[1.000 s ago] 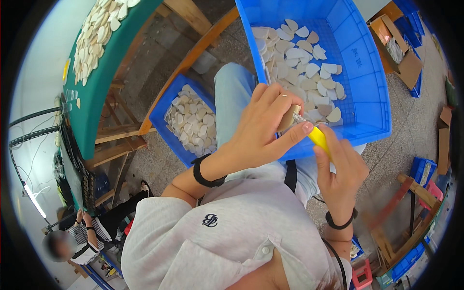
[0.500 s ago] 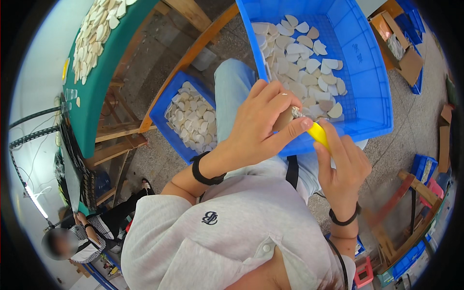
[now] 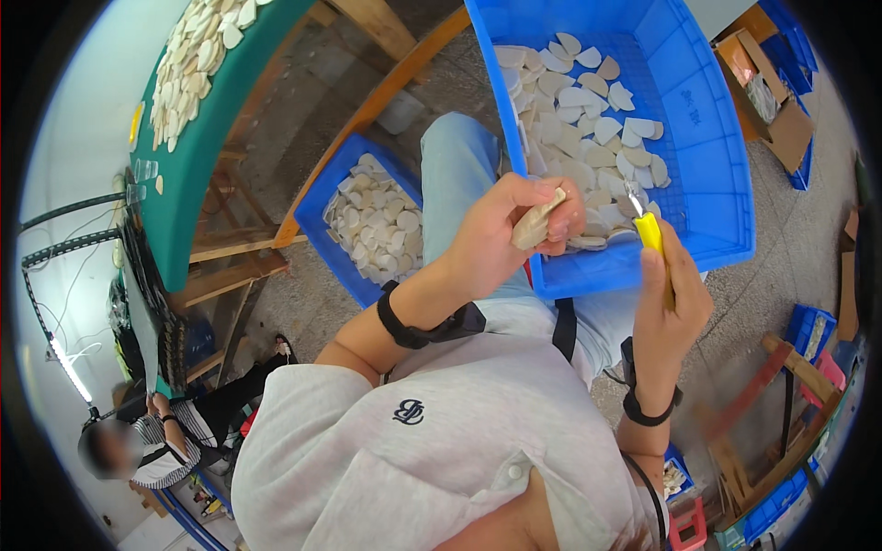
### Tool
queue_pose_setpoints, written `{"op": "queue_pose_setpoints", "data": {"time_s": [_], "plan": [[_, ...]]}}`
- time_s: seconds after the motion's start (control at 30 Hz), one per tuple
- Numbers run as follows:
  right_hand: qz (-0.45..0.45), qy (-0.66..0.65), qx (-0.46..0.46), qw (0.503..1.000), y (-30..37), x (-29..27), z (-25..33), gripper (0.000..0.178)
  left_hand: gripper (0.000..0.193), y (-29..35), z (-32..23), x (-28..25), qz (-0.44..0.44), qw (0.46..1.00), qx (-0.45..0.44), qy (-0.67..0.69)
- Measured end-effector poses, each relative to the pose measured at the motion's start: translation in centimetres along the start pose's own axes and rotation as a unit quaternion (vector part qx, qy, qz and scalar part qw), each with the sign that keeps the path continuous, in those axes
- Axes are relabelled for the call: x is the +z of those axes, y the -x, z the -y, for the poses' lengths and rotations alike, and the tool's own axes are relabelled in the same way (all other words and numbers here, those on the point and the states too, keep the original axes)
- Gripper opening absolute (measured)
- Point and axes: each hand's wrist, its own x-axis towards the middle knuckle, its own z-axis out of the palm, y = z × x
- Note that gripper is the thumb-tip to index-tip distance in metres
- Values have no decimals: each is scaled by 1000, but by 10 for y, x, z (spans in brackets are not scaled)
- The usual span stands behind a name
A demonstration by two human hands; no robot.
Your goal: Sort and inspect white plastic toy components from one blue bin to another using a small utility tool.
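A: Counting hands first: two in view. Left hand [image 3: 501,234] sitting at centre of the frame, fingers [image 3: 562,213] curling and pinching one pale flat shell piece [image 3: 535,225].

B: And right hand [image 3: 669,308] showing at right of centre, fingers wrapping tight around one small knife with a yellow handle [image 3: 651,234], thin blade pointing up toward the piece, apart from it.

A: Counting bins: two holding pieces. Large blue crate [image 3: 717,138] filling the upper right of the frame, resting on a knee; smaller blue bin [image 3: 340,248] lying left of centre on the floor.

B: Holding too many pale pieces to count, heaping and overlapping in both. More spreading over the green counter [image 3: 197,174] at upper left, also beyond counting.

A: Seeing two black wristbands, one on each wrist. One more person crouching at lower left, partly cut off by the dark rim.

B: Being hidden: near edge of the large crate, behind the left hand. Lower part of the knife handle disappearing inside the right palm.

A: Hard to make out: more blue crates and a cardboard box [image 3: 776,101] bending along the right edge, contents unclear. Blade tip too small for judging.
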Motion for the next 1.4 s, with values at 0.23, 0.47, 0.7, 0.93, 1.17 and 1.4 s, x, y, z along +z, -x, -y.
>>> {"op": "queue_pose_setpoints", "data": {"time_s": [0.23,0.47,0.7,0.93,1.17,1.4], "plan": [[23,-7,-28,999,1,3,0,23,51,-1,0,-8,42,997,-29,66],[81,-12,-75,994,2,4,6,28,47,4,3,1,-63,993,-3,-98],[95,13,-114,989,-2,1,6,31,26,6,1,7,-35,955,112,-272],[98,68,-139,983,-4,-2,8,32,30,7,2,6,-53,919,145,-362],[100,140,-149,974,-5,-2,12,32,29,5,7,0,-72,899,183,-392],[34,178,-116,977,-6,10,1,29,28,0,12,5,-92,955,81,-271]]}}
